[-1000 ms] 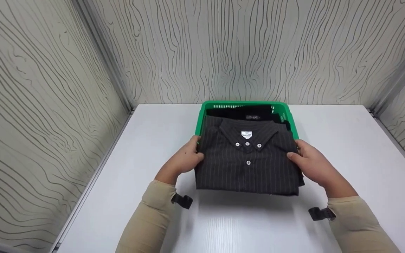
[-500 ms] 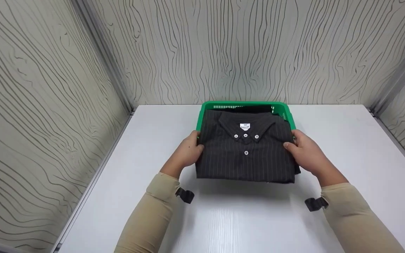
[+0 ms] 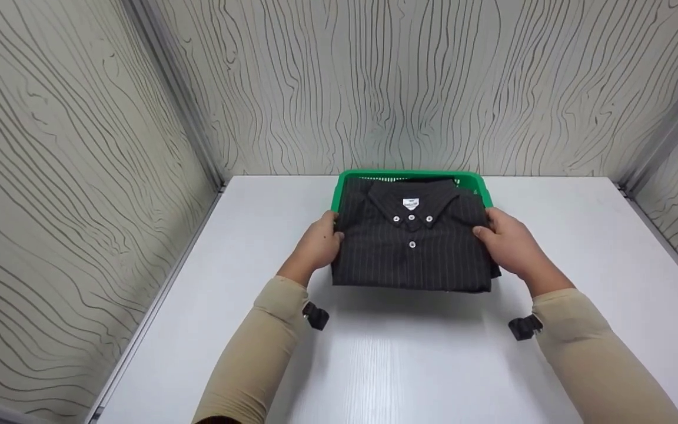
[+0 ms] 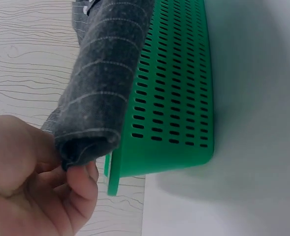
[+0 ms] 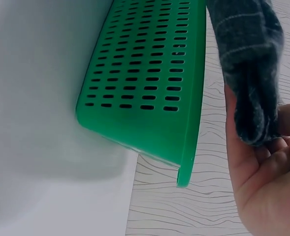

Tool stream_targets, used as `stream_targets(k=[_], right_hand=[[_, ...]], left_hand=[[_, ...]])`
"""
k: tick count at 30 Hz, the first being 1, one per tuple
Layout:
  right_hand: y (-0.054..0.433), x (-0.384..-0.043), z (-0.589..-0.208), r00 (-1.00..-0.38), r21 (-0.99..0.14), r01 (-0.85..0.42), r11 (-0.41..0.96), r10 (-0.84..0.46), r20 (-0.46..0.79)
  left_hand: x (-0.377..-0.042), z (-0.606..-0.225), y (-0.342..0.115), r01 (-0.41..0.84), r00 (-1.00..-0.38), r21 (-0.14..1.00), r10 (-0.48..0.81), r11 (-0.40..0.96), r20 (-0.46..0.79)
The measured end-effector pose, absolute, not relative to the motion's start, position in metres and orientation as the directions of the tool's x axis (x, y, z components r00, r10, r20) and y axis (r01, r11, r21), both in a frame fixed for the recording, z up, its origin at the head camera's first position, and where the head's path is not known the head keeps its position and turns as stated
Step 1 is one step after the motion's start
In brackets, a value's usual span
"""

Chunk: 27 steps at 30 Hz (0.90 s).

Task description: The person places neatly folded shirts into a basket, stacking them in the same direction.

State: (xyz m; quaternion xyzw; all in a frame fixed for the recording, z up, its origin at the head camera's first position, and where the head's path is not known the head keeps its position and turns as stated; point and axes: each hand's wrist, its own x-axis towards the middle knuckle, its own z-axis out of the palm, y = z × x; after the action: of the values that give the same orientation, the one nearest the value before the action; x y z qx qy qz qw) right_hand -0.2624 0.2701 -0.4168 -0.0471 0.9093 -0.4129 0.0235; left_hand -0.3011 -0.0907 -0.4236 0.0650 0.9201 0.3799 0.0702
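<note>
A folded dark pinstriped shirt [image 3: 412,259], collar toward the back wall and white buttons up, is held level over a green basket [image 3: 409,174]. My left hand [image 3: 319,240] grips its left edge, thumb on top and fingers beneath. On the right edge my right hand [image 3: 509,242] pinches the cloth the same way. In the left wrist view the rolled fold of the shirt [image 4: 103,73] lies over the basket rim; the right wrist view has the shirt [image 5: 248,54] just above the rim. Most of the basket's inside is hidden; dark cloth shows near its back.
The basket stands on a white table [image 3: 409,365] close to the patterned back wall [image 3: 409,88]. A side wall [image 3: 68,194] rises at the left, another at the right edge. Black straps with small devices [image 3: 315,316] hang at both wrists.
Both hands have carried the shirt forward, toward the back wall, so that it covers more of the basket. The dark cloth with a label inside the basket is now mostly hidden. The basket stays put.
</note>
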Motion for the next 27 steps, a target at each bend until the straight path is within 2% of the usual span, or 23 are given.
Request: stream_targets(k=[19,27], right_hand=[[0.277,-0.293,-0.409,-0.999,-0.676,-0.049,0.735,-0.026,0.045],[0.267,-0.305,-0.4,-0.997,-0.666,-0.061,0.743,-0.015,0.074]], left_hand=[[-0.333,-0.415,-0.072,0.077,-0.992,0.636,0.123,0.768,-0.028],[-0.343,-0.415,-0.074,0.104,-0.994,0.617,0.06,0.78,0.092]])
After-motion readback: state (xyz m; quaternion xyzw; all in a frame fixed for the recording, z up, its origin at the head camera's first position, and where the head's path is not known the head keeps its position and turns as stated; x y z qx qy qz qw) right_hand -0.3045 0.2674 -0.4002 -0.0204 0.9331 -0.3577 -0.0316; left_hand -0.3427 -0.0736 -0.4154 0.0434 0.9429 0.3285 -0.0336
